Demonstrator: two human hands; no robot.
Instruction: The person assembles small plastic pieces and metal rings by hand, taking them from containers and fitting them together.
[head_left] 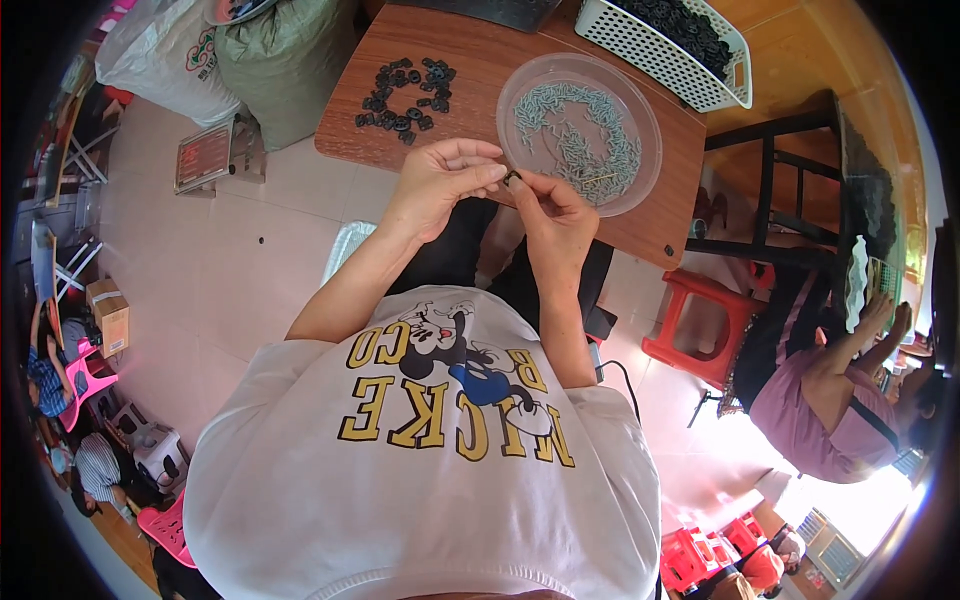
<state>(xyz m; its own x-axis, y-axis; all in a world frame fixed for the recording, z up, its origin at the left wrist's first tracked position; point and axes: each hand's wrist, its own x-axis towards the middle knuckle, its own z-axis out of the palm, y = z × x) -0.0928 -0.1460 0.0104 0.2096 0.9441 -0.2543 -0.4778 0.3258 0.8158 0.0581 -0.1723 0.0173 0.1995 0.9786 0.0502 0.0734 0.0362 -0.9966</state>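
My left hand (pixel 440 188) and my right hand (pixel 557 222) meet over the table's near edge. Between their thumbs and forefingers they pinch a small black part (pixel 512 177), mostly covered by the fingertips. Just beyond my right hand stands a round, clear plastic tub (pixel 650 150). Many small pale blue-green pieces (pixel 612 140) lie in it, with a thin yellowish stick (pixel 600 178) among them. Small black parts (pixel 404 124) lie in a loose ring on the tabletop, past my left hand.
The brown wooden table (pixel 470 70) carries a white perforated basket (pixel 655 60) of black parts at its far right. One black part (pixel 670 250) sits near the right corner. Full sacks (pixel 285 80) stand left. A red stool (pixel 690 325) and a seated person (pixel 815 400) are at right.
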